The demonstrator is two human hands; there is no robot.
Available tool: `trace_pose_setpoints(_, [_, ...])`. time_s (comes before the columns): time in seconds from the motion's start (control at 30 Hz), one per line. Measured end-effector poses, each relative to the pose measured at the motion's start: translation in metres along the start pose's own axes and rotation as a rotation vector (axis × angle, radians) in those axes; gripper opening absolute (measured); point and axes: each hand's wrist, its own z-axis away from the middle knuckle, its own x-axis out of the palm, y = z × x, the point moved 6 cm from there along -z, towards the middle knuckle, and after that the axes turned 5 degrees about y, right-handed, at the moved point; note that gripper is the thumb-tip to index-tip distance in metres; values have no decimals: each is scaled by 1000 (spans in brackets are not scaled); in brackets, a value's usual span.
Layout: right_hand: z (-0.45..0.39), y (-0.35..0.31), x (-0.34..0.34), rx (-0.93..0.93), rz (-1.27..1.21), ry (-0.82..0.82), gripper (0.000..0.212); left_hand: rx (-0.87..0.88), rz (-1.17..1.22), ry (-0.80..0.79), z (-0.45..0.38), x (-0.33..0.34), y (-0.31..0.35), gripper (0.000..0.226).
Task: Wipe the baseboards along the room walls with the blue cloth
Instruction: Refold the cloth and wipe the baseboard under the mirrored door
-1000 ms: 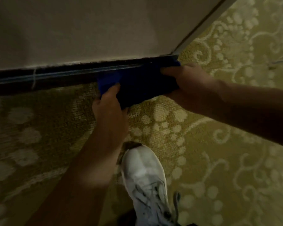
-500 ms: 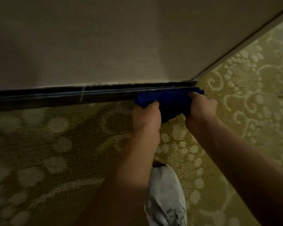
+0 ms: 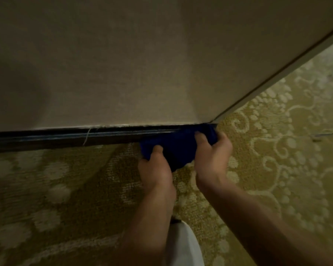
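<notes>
A dark baseboard (image 3: pixel 65 138) runs along the foot of a beige wall (image 3: pixel 123 64) and ends at an outer corner on the right. The blue cloth (image 3: pixel 176 145) is pressed against the baseboard's right end, right at that corner. My left hand (image 3: pixel 155 169) grips the cloth's lower left part. My right hand (image 3: pixel 212 152) grips its right part, fingers over the top edge. Both hands touch the cloth and hide some of it.
Yellow-green patterned carpet (image 3: pixel 277 160) covers the floor. A pale thread (image 3: pixel 87 136) hangs across the baseboard to the left. The toe of my white shoe (image 3: pixel 183 244) shows at the bottom between my forearms. A lighter baseboard (image 3: pixel 277 73) runs away up right past the corner.
The view has pulled back and tilted up, showing more wall. Both hands still hold the cloth at the corner and now sit closer together; the shoe has slid toward the bottom edge.
</notes>
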Motion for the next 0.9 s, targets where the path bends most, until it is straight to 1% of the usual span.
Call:
trace_pose_setpoints(0.07, [-18, 4, -17, 69, -13, 81, 11, 20, -51, -103, 13, 11, -5, 49])
trace_pose_setpoints(0.13, [-37, 3, -28, 112, -18, 150, 10, 31, -135, -234, 25, 25, -8, 45])
trace_pose_setpoints(0.17, [-43, 1, -29, 115, -3, 157, 11, 40, -153, -242, 29, 28, -8, 42])
trace_pose_setpoints(0.27, [-40, -1, -19, 118, 99, 184, 11, 67, -81, -140, 27, 22, -2, 33])
trace_pose_setpoints(0.33, [-22, -1, -3, 114, 84, 161, 11, 117, 27, -36, 26, 6, 1, 26])
trace_pose_setpoints(0.4, [-1, 2, 16, 99, -3, 56, 12, 173, 166, 104, 26, -14, 4, 26])
trace_pose_setpoints(0.47, [13, 4, 28, 109, -69, -69, 12, 212, 210, 173, 28, -25, 7, 35])
trace_pose_setpoints(0.5, [14, 6, 28, 129, -90, -114, 10, 225, 187, 161, 28, -26, 7, 38])
trace_pose_setpoints(0.57, [4, 6, 15, 169, -122, -115, 5, 218, 144, 40, 30, -18, 5, 38])
trace_pose_setpoints(0.63, [-11, 3, -1, 214, -137, -33, 8, 235, 62, -77, 31, -6, 7, 27])
trace_pose_setpoints(0.7, [-18, 2, -6, 252, -136, 37, 8, 279, -11, -121, 31, 0, 15, 24])
trace_pose_setpoints(0.77, [-9, -2, 5, 249, -124, 27, 8, 301, 11, -84, 27, -3, 24, 26])
trace_pose_setpoints(0.9, [20, -1, 28, 147, -105, -124, 8, 324, 184, 82, 15, -21, 35, 20])
